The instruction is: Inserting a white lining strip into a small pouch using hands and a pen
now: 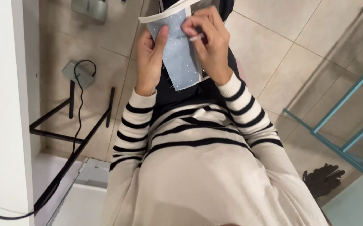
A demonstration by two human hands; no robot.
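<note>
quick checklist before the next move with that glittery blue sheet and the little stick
1. Left hand grips the sheet's left edge, thumb on its face: ok.
2. Right hand pinches the small pale stick: ok.
3. Stick tip lies over the glittery blue sheet: ok.
4. Sheet lies flat, uncreased: cannot tell, hands cover part.
5. What the tip carries: cannot tell, too small.
6. Black cable on the floor lies apart from the hands: ok.

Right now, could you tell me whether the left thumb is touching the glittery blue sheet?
Touching: the head view shows the left hand with its thumb pressed flat on the glittery blue sheet.
</note>
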